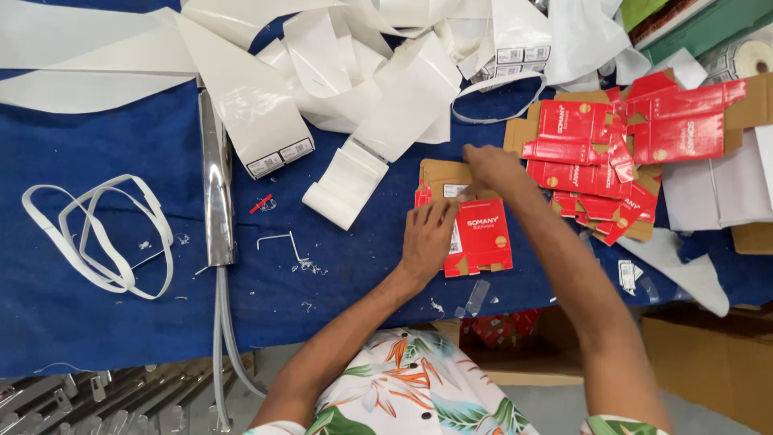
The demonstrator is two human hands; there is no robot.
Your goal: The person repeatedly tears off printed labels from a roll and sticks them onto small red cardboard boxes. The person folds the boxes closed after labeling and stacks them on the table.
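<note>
A flat red cardboard carton [481,238] with a brown inner flap lies on the blue cloth [97,314] in front of me. My left hand [427,238] presses on its left side, fingers bent over the edge. My right hand [491,169] pinches the brown top flap at the carton's far end. To the right sits a loose pile of more flat red cartons [636,137].
A shiny chrome tap [214,185] with grey hoses lies at left. White plastic bags [354,72] are heaped along the far side, and white strap loops [105,234] lie far left. Brown boxes [708,362] stand below the table edge.
</note>
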